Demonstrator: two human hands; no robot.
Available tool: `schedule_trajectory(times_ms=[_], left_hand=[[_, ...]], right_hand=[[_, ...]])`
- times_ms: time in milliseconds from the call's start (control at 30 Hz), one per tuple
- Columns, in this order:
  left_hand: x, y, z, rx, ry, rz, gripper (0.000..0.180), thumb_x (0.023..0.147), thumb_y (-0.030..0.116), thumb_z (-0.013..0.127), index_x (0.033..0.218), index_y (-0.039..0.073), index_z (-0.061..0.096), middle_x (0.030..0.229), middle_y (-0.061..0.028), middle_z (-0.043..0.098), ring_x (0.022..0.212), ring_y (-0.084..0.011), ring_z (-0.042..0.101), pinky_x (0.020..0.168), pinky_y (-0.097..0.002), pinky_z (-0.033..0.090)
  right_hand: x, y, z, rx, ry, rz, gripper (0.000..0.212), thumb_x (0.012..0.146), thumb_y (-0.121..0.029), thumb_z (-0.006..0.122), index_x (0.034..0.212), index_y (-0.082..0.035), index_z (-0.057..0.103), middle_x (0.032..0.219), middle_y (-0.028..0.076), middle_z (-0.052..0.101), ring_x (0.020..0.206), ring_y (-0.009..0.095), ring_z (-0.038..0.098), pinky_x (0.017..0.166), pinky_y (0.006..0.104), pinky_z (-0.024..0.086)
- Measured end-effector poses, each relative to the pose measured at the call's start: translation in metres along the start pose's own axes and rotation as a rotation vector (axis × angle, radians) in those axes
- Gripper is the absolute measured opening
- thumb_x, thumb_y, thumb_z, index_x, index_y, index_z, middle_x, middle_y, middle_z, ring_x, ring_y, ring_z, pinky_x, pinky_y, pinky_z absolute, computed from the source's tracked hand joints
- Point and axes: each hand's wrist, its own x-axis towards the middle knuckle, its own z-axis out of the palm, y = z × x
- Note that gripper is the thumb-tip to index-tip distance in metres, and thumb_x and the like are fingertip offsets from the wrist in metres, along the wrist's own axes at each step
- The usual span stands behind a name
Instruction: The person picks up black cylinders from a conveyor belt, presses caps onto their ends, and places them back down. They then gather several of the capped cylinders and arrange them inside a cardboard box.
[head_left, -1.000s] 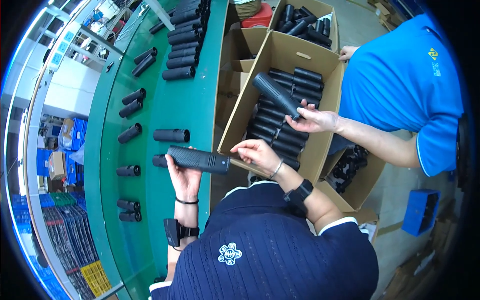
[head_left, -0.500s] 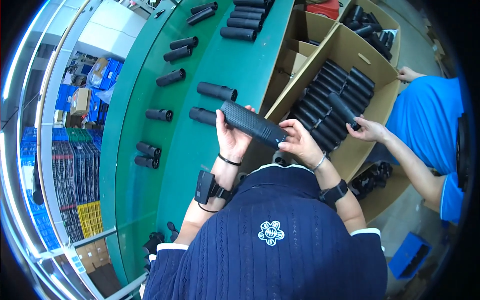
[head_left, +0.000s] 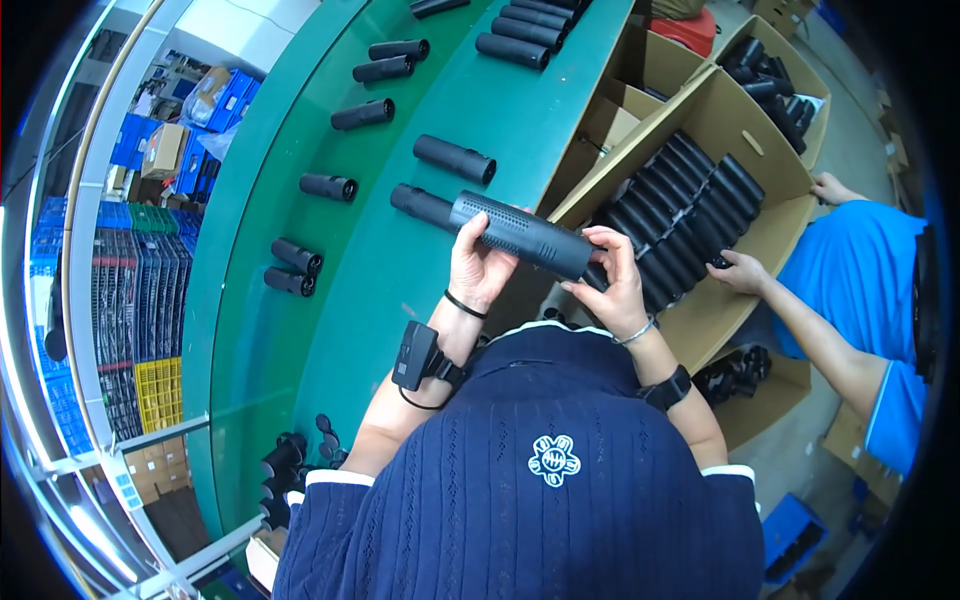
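A black cylinder with a perforated grille (head_left: 525,232) is held level in front of me, its smooth end toward the right. My left hand (head_left: 480,262) is closed round its left part, the thumb across the grille. At the right end, the thumb and fingers of my right hand (head_left: 618,278) close on the rim; part of that end is hidden by them. Just behind the grille's left end lies another black cylinder (head_left: 420,203) on the green bench (head_left: 375,260). A similar cylinder (head_left: 455,158) rests a little farther off.
More black cylinders (head_left: 362,114) lie in the green channel at left. To the right stands a cardboard box (head_left: 735,315) packed with rows of cylinders. A co-worker's hand (head_left: 742,272) reaches in over its right side. A blue crate (head_left: 793,540) is on the floor.
The held cylinder has been turned about its length, so small marks near its right end no longer show. The co-worker's hand has lowered a cylinder into the box. My view has shifted slightly.
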Motion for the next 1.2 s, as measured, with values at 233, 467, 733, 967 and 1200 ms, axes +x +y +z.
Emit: schedule_trajectory(times_ms=[233,467,733,967,1200], left_hand=[[0.003,-0.002,-0.004,-0.068,0.169,-0.016,0.043,0.083,0.032,0.068,0.105,0.001,0.051,0.102,-0.0174,0.06,0.101,-0.0308,0.057,0.096,-0.0483,0.043],[0.006,-0.007,-0.01,0.075,0.454,0.006,0.053,0.081,0.042,0.07,0.105,0.003,0.046,0.099,-0.0131,0.055,0.093,-0.0277,0.058,0.08,-0.0535,0.051],[0.007,-0.008,-0.003,0.188,0.528,0.087,0.048,0.081,0.038,0.071,0.104,0.005,0.045,0.091,-0.0093,0.055,0.084,-0.0245,0.059,0.07,-0.0507,0.053],[0.01,-0.009,0.0,0.233,0.473,0.084,0.047,0.081,0.037,0.071,0.105,0.006,0.045,0.092,-0.0081,0.055,0.085,-0.0228,0.059,0.071,-0.0508,0.053],[0.015,-0.004,0.011,0.395,0.479,0.023,0.044,0.084,0.034,0.068,0.109,0.008,0.044,0.094,-0.0083,0.055,0.088,-0.0242,0.059,0.076,-0.0556,0.05]], right_hand=[[0.002,0.001,0.005,0.322,-0.04,0.208,0.063,0.068,0.01,0.07,0.12,-0.006,0.038,0.113,0.008,0.049,0.107,0.018,0.052,0.09,0.0306,0.045],[0.004,0.017,0.005,0.421,-0.061,0.359,0.057,0.076,0.006,0.066,0.123,-0.004,0.036,0.114,0.009,0.052,0.105,0.018,0.055,0.088,0.0278,0.047],[0.002,0.025,0.009,0.426,-0.047,0.398,0.055,0.08,0.004,0.063,0.127,-0.004,0.035,0.119,0.011,0.05,0.111,0.019,0.053,0.091,0.0293,0.046],[0.001,0.027,0.008,0.366,-0.031,0.422,0.044,0.088,-0.006,0.056,0.127,-0.003,0.036,0.119,0.014,0.051,0.109,0.021,0.055,0.092,0.0348,0.049],[-0.004,0.027,0.004,0.634,0.015,0.509,0.039,0.09,-0.007,0.053,0.125,-0.002,0.037,0.12,0.015,0.052,0.108,0.022,0.055,0.091,0.0346,0.049]])
